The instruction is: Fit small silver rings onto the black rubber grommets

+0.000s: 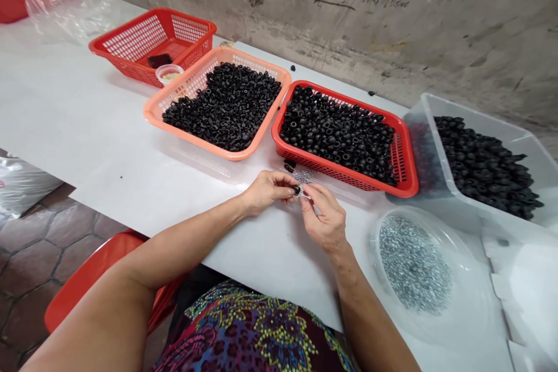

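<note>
My left hand (267,192) pinches a small, round black part (297,190) with a hole between thumb and fingertips. Close beside it, my right hand (325,216) has its thumb and fingers pressed together; whatever is in them is too small to make out. The fingertips of both hands nearly meet over the white table. Just beyond them lies a little heap of tiny silvery pieces (304,175), with a few loose black parts (289,166) at its left. A red basket (407,165) full of round black parts (337,133) stands right behind my hands.
An orange basket (150,113) of smaller black pieces stands left, before a red basket (102,46) holding a dark item. To the right are a clear bin (436,107) of pointed black parts and a round tub (377,238) of silvery pieces. A concrete wall (305,23) closes the back.
</note>
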The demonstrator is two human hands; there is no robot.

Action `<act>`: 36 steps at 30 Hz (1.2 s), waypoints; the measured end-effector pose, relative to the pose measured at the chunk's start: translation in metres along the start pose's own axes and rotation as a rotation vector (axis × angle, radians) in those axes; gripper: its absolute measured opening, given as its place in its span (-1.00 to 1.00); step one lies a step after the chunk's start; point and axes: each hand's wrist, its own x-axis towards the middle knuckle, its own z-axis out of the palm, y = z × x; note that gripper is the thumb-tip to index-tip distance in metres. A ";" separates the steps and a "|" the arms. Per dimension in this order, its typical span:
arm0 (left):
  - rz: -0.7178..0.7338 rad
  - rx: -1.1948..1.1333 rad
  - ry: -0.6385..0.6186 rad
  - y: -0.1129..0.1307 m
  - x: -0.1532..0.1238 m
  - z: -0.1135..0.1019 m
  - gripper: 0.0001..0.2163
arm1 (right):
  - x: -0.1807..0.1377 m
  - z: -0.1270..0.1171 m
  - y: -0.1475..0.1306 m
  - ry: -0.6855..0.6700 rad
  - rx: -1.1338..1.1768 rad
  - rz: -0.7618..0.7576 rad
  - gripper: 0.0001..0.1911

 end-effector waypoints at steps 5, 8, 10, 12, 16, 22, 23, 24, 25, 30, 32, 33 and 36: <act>0.045 -0.073 0.227 0.012 0.006 -0.009 -0.83 | 0.007 -0.001 0.010 0.019 -0.056 0.098 -0.75; 0.055 -0.145 0.327 0.019 0.008 -0.013 -0.85 | 0.018 0.001 0.016 -0.033 -0.138 0.111 -0.76; 0.055 -0.176 0.339 0.022 0.008 -0.013 -0.85 | 0.029 0.005 0.019 -0.085 -0.200 0.118 -0.76; 0.060 -0.189 0.336 0.023 0.008 -0.013 -0.84 | 0.040 0.011 0.020 -0.164 -0.269 0.145 -0.76; 0.069 -0.200 0.332 0.022 0.009 -0.013 -0.83 | 0.060 0.026 0.016 -0.346 -0.430 0.240 -0.76; 0.075 -0.210 0.334 0.022 0.012 -0.015 -0.84 | 0.068 0.039 0.012 -0.417 -0.576 0.284 -0.73; 0.074 -0.209 0.329 0.021 0.012 -0.015 -0.84 | 0.068 0.041 0.013 -0.428 -0.586 0.285 -0.73; 0.074 -0.207 0.322 0.021 0.012 -0.015 -0.84 | 0.069 0.042 0.013 -0.436 -0.593 0.286 -0.72; 0.073 -0.205 0.311 0.021 0.012 -0.015 -0.84 | 0.069 0.042 0.013 -0.437 -0.596 0.287 -0.72; 0.040 -0.183 0.232 0.020 0.010 -0.014 -0.84 | 0.063 0.031 0.011 -0.306 -0.416 0.236 -0.74; 0.019 -0.169 0.175 0.019 0.008 -0.013 -0.84 | 0.053 0.018 0.011 -0.235 -0.216 0.251 -0.79; 0.007 -0.161 0.143 0.018 0.007 -0.013 -0.85 | 0.047 0.012 0.010 -0.223 -0.099 0.302 -0.81; -0.041 -0.138 0.055 0.015 0.002 -0.008 -0.84 | 0.026 -0.006 0.007 -0.253 0.283 0.565 -0.86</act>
